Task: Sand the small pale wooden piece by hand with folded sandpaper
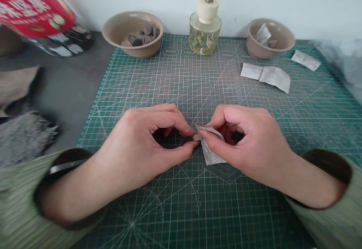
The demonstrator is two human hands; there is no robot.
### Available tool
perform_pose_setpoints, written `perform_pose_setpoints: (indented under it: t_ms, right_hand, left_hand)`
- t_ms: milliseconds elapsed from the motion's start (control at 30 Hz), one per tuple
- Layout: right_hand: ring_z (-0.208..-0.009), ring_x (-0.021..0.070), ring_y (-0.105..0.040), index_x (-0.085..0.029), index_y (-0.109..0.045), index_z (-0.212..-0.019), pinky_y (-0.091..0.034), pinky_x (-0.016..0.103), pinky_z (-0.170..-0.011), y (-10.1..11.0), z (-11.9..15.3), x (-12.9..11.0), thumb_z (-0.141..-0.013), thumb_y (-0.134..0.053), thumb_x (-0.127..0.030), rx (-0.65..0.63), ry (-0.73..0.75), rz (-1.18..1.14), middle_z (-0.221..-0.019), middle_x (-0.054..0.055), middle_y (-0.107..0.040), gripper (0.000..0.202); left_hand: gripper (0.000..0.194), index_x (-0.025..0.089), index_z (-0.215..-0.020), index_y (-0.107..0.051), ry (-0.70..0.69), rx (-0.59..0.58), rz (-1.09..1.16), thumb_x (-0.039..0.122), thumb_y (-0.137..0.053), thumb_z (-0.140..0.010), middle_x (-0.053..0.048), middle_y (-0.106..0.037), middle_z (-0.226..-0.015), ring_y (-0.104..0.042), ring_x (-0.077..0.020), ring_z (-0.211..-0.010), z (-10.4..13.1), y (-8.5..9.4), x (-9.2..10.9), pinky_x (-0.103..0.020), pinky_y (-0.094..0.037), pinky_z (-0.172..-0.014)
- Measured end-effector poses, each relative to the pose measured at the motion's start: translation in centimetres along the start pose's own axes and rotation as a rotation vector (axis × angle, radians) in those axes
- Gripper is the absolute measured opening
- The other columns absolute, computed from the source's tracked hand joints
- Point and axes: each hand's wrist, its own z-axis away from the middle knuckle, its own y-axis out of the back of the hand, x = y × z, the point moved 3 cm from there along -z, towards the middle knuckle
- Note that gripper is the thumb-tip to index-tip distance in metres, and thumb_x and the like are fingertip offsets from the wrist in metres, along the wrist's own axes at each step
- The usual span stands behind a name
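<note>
Over the middle of the cutting mat, my left hand (158, 139) pinches a small pale brownish piece (196, 137) between thumb and fingertips. My right hand (240, 139), also closed, grips a folded piece of grey paper (212, 156) that looks like worn sandpaper. Its upper fold meets the small piece between the two hands. Most of the small piece is hidden by fingertips and paper, so its exact kind cannot be made out.
The green cutting mat (172, 79) bears creased grey paper strips (274, 76). Behind stand a bowl (113, 30) of small dark pieces, a reed diffuser bottle (205, 34) and a bowl (254, 49) with paper scraps. A red package (36, 7) and grey cloth (25, 137) lie left.
</note>
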Motion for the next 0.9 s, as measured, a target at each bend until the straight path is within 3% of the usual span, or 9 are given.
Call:
perform_pose_setpoints:
  t_ms: [900]
  right_hand:
    - [-0.060, 0.0111, -0.061, -0.023, -0.076, -0.089, -0.049, 0.031, -0.067, 0.01, -0.16, 0.22, -0.105, -0.089, -0.010, 0.028, -0.025, 0.000, -0.075, -0.007, -0.071, 0.025]
  left_hand:
    - [0.008, 0.031, -0.100, -0.093, 0.014, -0.002, 0.003, 0.027, -0.093, -0.107, 0.004, -0.091, -0.101, -0.082, -0.0178, -0.086, 0.00, -0.18, -0.41, -0.033, -0.060, -0.078]
